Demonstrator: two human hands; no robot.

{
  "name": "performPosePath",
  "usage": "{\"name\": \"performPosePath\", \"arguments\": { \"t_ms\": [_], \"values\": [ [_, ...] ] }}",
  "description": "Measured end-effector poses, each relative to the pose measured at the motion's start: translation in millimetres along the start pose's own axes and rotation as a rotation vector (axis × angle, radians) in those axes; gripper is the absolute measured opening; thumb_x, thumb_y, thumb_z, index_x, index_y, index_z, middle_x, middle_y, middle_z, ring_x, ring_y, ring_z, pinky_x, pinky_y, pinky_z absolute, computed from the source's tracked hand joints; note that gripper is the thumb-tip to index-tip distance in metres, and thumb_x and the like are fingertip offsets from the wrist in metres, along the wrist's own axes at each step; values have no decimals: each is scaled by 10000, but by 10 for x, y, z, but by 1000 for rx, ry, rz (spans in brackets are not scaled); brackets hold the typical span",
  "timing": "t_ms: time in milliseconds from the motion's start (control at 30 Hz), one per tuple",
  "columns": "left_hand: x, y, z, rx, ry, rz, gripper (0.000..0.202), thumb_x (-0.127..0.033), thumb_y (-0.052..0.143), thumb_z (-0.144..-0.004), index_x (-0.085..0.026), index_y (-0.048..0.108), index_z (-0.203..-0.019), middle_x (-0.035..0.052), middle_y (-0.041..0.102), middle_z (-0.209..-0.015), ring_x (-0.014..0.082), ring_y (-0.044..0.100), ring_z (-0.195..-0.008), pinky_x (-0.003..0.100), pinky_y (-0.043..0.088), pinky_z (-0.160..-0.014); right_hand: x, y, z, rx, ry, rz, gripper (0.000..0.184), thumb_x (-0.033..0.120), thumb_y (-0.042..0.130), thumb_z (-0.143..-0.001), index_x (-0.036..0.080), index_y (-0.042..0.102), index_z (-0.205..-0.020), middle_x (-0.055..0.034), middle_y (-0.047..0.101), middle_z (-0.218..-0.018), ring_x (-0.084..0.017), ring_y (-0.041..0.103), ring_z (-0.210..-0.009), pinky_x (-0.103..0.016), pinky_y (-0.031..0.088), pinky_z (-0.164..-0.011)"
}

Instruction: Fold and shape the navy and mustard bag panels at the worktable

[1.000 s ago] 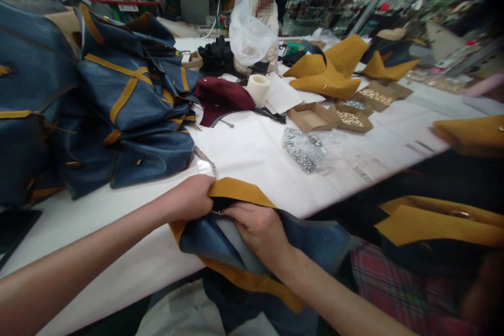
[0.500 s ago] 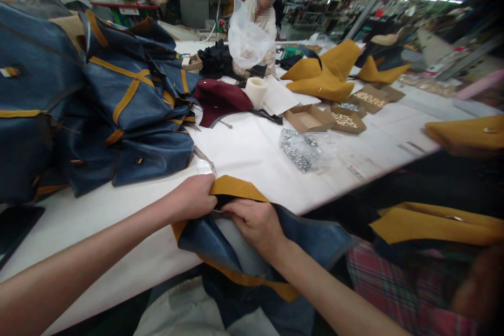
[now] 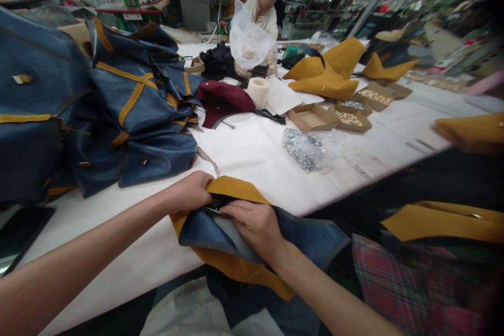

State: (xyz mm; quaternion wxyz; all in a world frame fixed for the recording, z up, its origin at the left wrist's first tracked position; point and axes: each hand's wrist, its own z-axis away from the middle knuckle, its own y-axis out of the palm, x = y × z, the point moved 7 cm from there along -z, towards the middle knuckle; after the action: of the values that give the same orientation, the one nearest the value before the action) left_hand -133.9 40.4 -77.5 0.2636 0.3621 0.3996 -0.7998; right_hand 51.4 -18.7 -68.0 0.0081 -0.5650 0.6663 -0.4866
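A blue leather-like bag piece with mustard trim lies across the near table edge and hangs into my lap. My left hand is closed on the mustard band at its far edge. Just right of it, my right hand pinches at the opening of the same piece. A thin pale edge shows by the right fingertips; what it belongs to is hidden in the dark fold. Both hands are close together, with the fingers partly hidden by the material.
Blue bags with mustard straps are piled at left, behind a dark phone. Ahead are a maroon piece, a white roll, a bag of metal rings and cardboard boxes. A plaid sleeve is at right.
The view has shifted slightly. My left hand has moved a little left along the mustard band, and the front flap of the blue piece has folded downward. Both hands keep their grip.
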Motion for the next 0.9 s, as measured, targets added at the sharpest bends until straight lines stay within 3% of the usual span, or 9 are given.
{"name": "performPosePath", "arguments": {
  "t_ms": [433, 600, 733, 900],
  "values": [
    [68, 58, 2, -101, 28, 122, 241, -296, 731, -720, -170, 800, -914, 15, 786, -871, 238, 699, -800, 295, 507, -687, 55, 9, 3, 19, -64, -59, 334, 141, 527, -1165, 223, 831, -1276, -61, 876, -1156, -188, 852, -1018, -291, 679, -948],
    [91, 37, -5, -196, 56, 90, 175, -242, 730, -684, -172, 773, -838, 10, 774, -820, 252, 705, -814, 289, 459, -647, -48, 58, -30, 40, 35, -126, 303, 135, 599, -1126, 251, 858, -1234, -35, 883, -1132, -184, 863, -995, -267, 680, -934],
    [81, 47, 29, -263, 100, 77, 206, -177, 700, -692, -169, 782, -881, 18, 791, -838, 270, 734, -879, 296, 464, -677, -72, 88, -62, 68, 118, -134, 289, 120, 636, -1099, 256, 880, -1171, -15, 891, -1089, -190, 865, -969, -270, 664, -916],
    [-6, 92, 127, -344, 145, 62, 235, -100, 664, -676, -189, 770, -866, 9, 780, -835, 250, 722, -861, 308, 444, -695, -94, 81, -99, 55, 304, -158, 309, 56, 728, -1010, 293, 911, -1087, 24, 907, -1031, -197, 875, -930, -281, 642, -893]
  ]
}}
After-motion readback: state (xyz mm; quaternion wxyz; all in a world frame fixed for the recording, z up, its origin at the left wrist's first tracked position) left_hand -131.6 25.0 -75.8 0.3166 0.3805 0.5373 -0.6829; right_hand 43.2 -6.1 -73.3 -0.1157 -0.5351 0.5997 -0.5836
